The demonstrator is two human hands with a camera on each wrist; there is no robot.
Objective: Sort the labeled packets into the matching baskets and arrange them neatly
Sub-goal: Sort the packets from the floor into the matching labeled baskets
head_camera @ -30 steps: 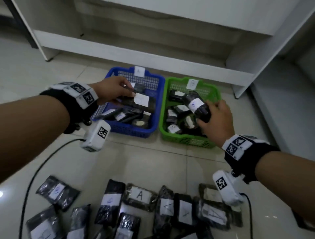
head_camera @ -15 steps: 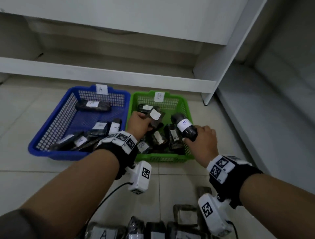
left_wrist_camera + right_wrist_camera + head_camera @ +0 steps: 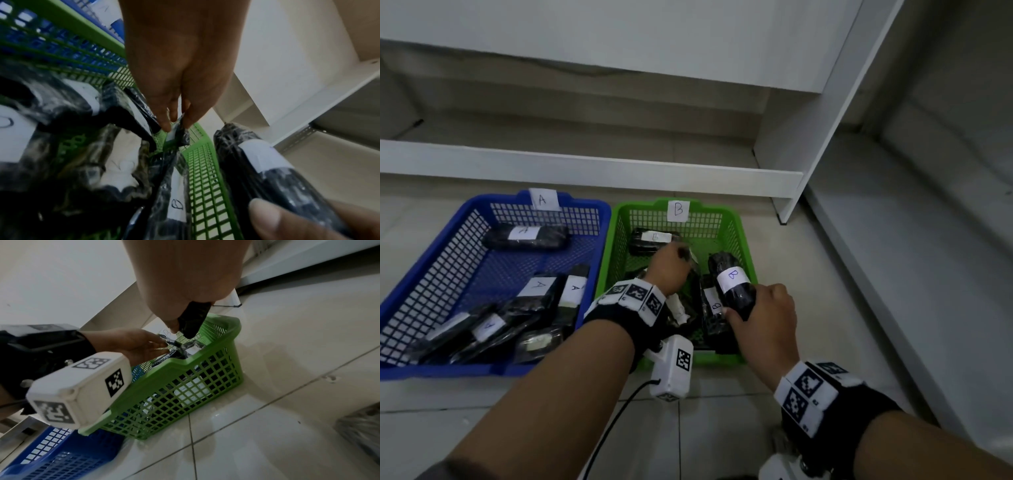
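A green basket (image 3: 740, 240) tagged B stands right of a blue basket (image 3: 441, 260) tagged A. My left hand (image 3: 671, 267) reaches into the green basket and pinches a black packet (image 3: 177, 134) by its end, between thumb and fingers. My right hand (image 3: 763, 318) grips a rolled black packet labelled B (image 3: 732, 284) over the basket's right side, tilted up; that held packet (image 3: 193, 321) also shows in the right wrist view. More B packets (image 3: 654, 240) lie in the green basket (image 3: 185, 369). Several A packets (image 3: 527, 234) lie in the blue one.
A white shelf unit (image 3: 585, 164) runs behind the baskets, its upright panel (image 3: 808, 137) just right of the green one. Tiled floor (image 3: 825, 308) extends to the right and front. A cable (image 3: 613, 421) hangs from my left wrist camera. Another packet (image 3: 359, 426) lies on the floor.
My left hand has moved from the blue basket into the green one and pinched a packet there. My right hand with the B packet has stayed over the basket's right side. The view swung toward the baskets.
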